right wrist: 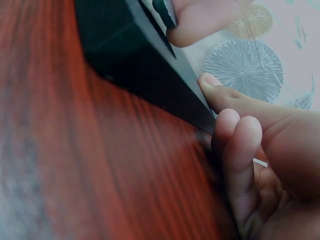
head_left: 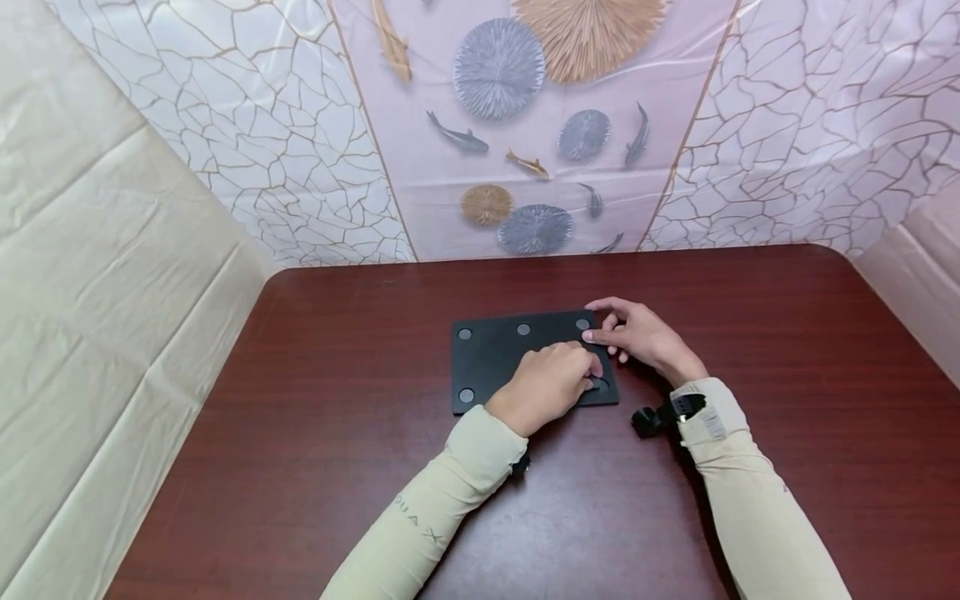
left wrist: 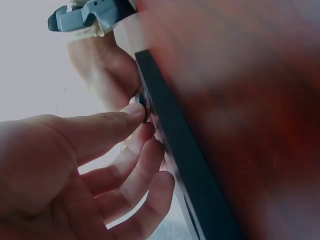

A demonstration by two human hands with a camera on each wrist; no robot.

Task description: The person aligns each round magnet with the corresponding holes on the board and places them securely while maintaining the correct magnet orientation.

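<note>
A flat black board [head_left: 495, 360] with grey round spots lies on the table in the head view. My left hand [head_left: 549, 382] reaches over its near right corner. Between thumb and fingers it pinches a small dark disc [left wrist: 140, 101], which the right wrist view shows just above the board's top face. A round recess [head_left: 603, 384] is partly visible beside those fingers. At the board's right side, my right hand [head_left: 647, 340] holds the edge, its thumb [right wrist: 214, 89] on top and curled fingers against the side. The left hand hides part of the board's right half.
The dark red-brown table [head_left: 322, 450] surrounds the board. A patterned sheet [head_left: 300, 125] hangs behind the far table edge, and a pale cloth [head_left: 112, 333] hangs along the left. A black wrist camera [head_left: 651, 421] juts out from the right sleeve close to the tabletop.
</note>
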